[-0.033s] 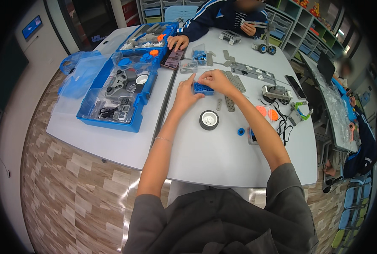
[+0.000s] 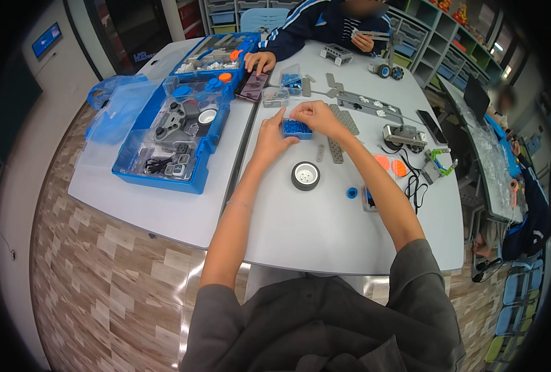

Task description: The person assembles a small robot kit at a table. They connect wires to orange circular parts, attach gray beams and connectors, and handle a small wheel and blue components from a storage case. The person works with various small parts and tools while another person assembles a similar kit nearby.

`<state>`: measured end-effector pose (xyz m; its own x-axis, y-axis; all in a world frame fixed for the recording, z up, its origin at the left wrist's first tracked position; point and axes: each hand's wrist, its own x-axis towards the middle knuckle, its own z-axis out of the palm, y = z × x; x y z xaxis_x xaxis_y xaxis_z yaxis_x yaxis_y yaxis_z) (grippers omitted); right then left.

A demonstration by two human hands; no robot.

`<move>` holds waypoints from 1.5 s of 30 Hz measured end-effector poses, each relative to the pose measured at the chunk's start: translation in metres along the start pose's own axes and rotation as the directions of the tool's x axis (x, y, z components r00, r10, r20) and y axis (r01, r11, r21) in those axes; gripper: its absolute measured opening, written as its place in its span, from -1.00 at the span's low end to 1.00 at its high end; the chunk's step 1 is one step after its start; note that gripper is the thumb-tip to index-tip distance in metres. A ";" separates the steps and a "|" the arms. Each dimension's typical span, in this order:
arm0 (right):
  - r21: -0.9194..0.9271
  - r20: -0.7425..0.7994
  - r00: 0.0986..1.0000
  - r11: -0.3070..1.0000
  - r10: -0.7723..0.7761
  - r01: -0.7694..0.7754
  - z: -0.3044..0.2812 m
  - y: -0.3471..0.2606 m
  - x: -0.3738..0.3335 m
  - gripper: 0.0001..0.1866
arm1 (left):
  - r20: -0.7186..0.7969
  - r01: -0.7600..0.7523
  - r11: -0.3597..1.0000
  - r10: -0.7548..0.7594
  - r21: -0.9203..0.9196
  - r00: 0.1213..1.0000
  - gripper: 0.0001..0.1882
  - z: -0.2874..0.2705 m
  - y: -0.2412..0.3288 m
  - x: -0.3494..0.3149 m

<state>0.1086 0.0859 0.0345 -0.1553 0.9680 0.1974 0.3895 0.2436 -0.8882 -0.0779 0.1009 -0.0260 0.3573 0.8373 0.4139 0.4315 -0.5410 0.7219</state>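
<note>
A small clear box (image 2: pixel 299 136) full of blue connector pins (image 2: pixel 297 126) stands on the white table in front of me. My left hand (image 2: pixel 271 139) is closed round its left side, thumb at the near edge and fingers reaching along to the back. Over the far right of the box, my right hand (image 2: pixel 317 116) holds its fingers pinched together; whatever is between them is too small to make out. Nearer to me lies a white-hubbed wheel with a black tyre (image 2: pixel 305 176). Just right of the box is a short grey beam (image 2: pixel 320 153).
A blue kit case (image 2: pixel 192 183) with a game controller (image 2: pixel 171 121) stands left. Grey perforated plates (image 2: pixel 343 119), a long frame (image 2: pixel 369 104), a motor assembly (image 2: pixel 404 137) and black cables (image 2: pixel 415 189) lie right. Across the table, a person's hand (image 2: pixel 260 62) touches a phone (image 2: pixel 250 87).
My right fingertips have drawn back slightly from the blue connector pins. My left hand and the box have stayed in place. The other person's fingers have shifted a little at the phone.
</note>
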 end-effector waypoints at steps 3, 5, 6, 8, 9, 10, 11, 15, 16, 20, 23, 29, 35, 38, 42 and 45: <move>0.581 0.095 0.964 0.772 0.247 -0.255 -0.011 -0.005 0.005 -0.78 | -0.021 -0.005 1.000 0.006 0.018 1.000 0.07 0.001 0.001 0.006; 0.809 0.150 0.948 0.516 0.282 -0.281 -0.012 -0.007 0.002 -0.80 | -0.023 -0.004 1.000 0.005 0.020 1.000 0.06 0.001 0.001 0.006; 0.827 0.149 0.944 0.486 0.296 -0.283 -0.012 -0.009 0.002 -0.80 | -0.022 -0.003 1.000 0.004 0.017 1.000 0.05 0.001 0.001 0.007; 0.867 0.171 0.938 0.406 0.302 -0.289 -0.013 -0.013 0.001 -0.80 | -0.022 -0.007 1.000 0.007 0.014 1.000 0.05 0.001 0.001 0.006; 0.711 0.127 0.948 0.639 0.293 -0.293 -0.012 -0.015 0.001 -0.80 | -0.023 -0.012 1.000 0.012 0.013 1.000 0.05 0.001 0.001 0.006; 0.495 0.072 0.954 0.820 0.291 -0.288 -0.012 -0.017 0.000 -0.80 | -0.023 -0.017 1.000 0.017 0.013 1.000 0.05 0.000 0.000 0.006; 0.228 0.007 0.957 0.932 0.289 -0.283 -0.011 -0.018 0.000 -0.79 | -0.022 -0.020 1.000 0.020 0.012 1.000 0.05 0.000 0.000 0.007; -0.494 0.095 0.983 0.850 -0.156 0.183 -0.002 -0.017 0.000 -0.81 | -0.017 -0.024 1.000 0.024 0.011 1.000 0.06 0.001 -0.002 0.008; -0.520 0.114 0.974 0.824 -0.193 0.224 0.003 -0.017 0.002 -0.81 | -0.016 -0.024 1.000 0.024 0.014 1.000 0.06 0.001 -0.003 0.007; -0.567 0.168 0.972 0.790 -0.166 0.233 0.007 -0.018 0.006 -0.80 | -0.016 -0.026 1.000 0.026 -0.002 1.000 0.07 -0.001 -0.002 0.008; -0.589 0.241 0.964 0.772 -0.112 0.237 0.003 -0.023 0.007 -0.80 | -0.015 -0.012 1.000 0.012 0.009 1.000 0.06 0.000 0.002 0.007; -0.579 0.347 0.915 0.720 -0.208 0.383 0.000 -0.021 0.018 -0.81 | 0.009 -0.015 1.000 0.015 -0.017 1.000 0.06 -0.004 0.004 0.007; 0.448 0.118 0.953 0.842 0.278 -0.301 -0.008 -0.013 0.018 -0.82 | -0.015 -0.013 1.000 0.013 -0.001 1.000 0.05 -0.002 0.003 0.007; 0.814 0.161 0.968 0.529 0.191 -0.240 -0.014 -0.012 0.012 -0.85 | -0.022 -0.005 1.000 0.005 0.003 1.000 0.06 0.000 0.002 0.006; 0.539 0.129 0.957 0.792 0.259 -0.287 -0.025 -0.013 0.016 -0.79 | -0.024 -0.013 1.000 0.013 0.009 1.000 0.06 0.000 0.000 0.007; -0.396 0.051 0.999 0.918 -0.002 0.023 -0.019 -0.011 0.013 -0.79 | -0.022 -0.018 1.000 0.018 0.010 1.000 0.07 0.000 -0.001 0.007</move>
<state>0.1194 0.0965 0.0545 -0.2025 0.9630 0.1781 0.7138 0.2696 -0.6464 -0.0757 0.1071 -0.0241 0.3466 0.8287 0.4395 0.4329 -0.5570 0.7088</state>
